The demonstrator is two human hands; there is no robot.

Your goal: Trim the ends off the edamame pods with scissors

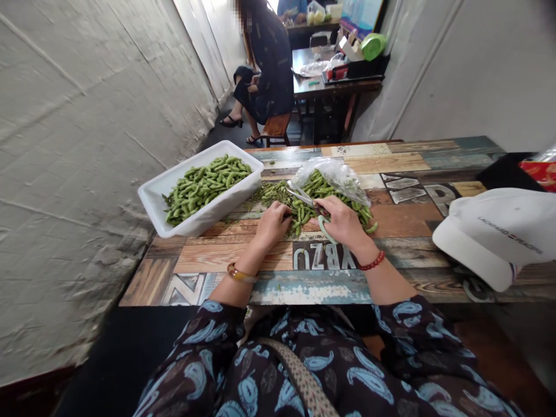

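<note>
Plump green bean pods (300, 212) lie beyond and between the hands, partly under a clear plastic bag (343, 174); more fill a white rectangular plastic tub (226, 204) left of the left hand (274, 223). Trimming seems the step in hand: the right hand (343, 220) grips steel scissors with pale green handles (324, 227), blades angled forward-left. The left fingers curl inward; whether they pinch a pod, I cannot tell. The next snip likely calls for a steadied pod.
</note>
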